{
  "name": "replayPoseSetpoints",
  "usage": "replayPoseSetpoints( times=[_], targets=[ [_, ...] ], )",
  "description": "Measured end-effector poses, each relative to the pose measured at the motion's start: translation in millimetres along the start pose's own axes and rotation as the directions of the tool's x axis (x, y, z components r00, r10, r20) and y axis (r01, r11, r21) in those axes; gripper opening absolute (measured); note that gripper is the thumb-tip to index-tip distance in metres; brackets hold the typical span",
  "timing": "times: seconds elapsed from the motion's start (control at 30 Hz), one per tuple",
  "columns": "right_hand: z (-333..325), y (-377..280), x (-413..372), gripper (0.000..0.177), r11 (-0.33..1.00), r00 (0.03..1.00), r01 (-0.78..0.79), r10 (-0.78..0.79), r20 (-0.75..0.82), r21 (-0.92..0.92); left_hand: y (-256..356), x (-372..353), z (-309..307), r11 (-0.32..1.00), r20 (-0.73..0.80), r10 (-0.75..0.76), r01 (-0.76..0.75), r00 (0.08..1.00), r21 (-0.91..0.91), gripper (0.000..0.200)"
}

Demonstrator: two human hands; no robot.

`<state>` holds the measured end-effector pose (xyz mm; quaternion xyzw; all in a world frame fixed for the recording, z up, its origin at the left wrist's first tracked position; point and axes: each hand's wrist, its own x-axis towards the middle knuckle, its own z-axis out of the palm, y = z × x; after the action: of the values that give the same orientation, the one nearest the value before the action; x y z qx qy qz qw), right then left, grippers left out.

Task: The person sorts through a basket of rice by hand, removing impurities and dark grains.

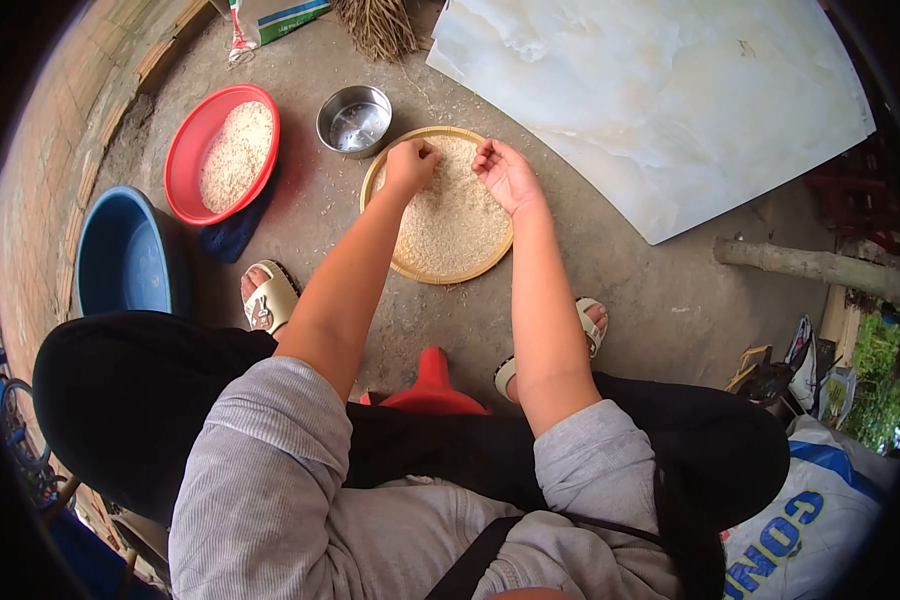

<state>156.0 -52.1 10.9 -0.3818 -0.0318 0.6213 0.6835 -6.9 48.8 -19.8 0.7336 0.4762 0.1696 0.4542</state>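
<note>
A round woven bamboo tray (503,247) lies on the floor in front of me with a layer of pale rice grains (450,225) on it. Over its upper left part is my left hand (410,168), fingers pinched closed; whatever they hold is too small to make out. My right hand (508,178) hovers at the tray's upper right edge, palm turned inward and fingers loosely curled, nothing visible in it. Just beyond the left hand stands a steel bowl (355,119), with a few specks inside.
To the left, a red basin (173,165) holds more grain, and a blue basin (120,250) is nearer me. A large pale marbled sheet (660,110) covers the far right floor. A wooden pole (810,262) and a printed sack (800,510) lie right; a red stool (432,390) is beneath me.
</note>
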Motion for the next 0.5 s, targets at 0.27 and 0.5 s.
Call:
replayPoseSetpoints(
  times=[0.27,0.5],
  targets=[
    [11.0,8.9,13.3,0.016,0.997,0.990,-0.021,0.011,-0.143,-0.072,5.2,5.6,-32.2,0.213,0.396,-0.214,0.438,0.893,-0.873,0.020],
    [98.1,27.9,40.2,0.031,0.981,0.995,-0.025,0.006,-0.099,-0.190,24.0,15.8,-94.0,0.296,0.292,-0.311,0.384,0.905,-0.875,0.029]
  ],
)
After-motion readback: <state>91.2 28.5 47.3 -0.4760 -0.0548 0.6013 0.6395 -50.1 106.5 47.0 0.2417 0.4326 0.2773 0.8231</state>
